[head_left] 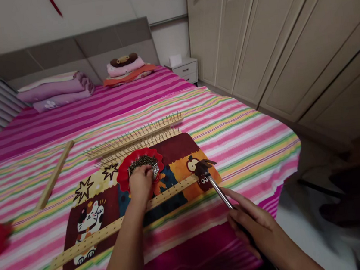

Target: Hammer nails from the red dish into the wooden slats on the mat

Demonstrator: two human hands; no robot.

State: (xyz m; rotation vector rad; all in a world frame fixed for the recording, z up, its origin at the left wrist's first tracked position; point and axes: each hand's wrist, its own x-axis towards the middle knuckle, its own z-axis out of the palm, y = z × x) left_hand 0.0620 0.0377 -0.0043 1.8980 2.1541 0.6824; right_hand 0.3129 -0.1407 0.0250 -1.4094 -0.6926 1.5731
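Observation:
My left hand (pixel 141 182) reaches into a red dish (pixel 124 171) heaped with small metal nails (pixel 144 161). Its fingers are curled down into the pile, and what they pinch is hidden. My right hand (pixel 255 226) grips the shaft of a hammer (pixel 216 187), index finger stretched along it. The hammer's head (pixel 203 168) rests at the right end of a long wooden strip (pixel 109 230) with a row of holes. That strip lies across a patterned cartoon mat (pixel 172 153) on the striped bed.
Two wooden strips studded with upright nails (pixel 134 136) lie just beyond the mat. A plain wooden strip (pixel 54 175) lies to the left. Folded bedding (pixel 54 90) and cushions (pixel 127 67) sit at the headboard. A wardrobe (pixel 270 42) stands at the right; the bed's edge (pixel 286 157) drops off there.

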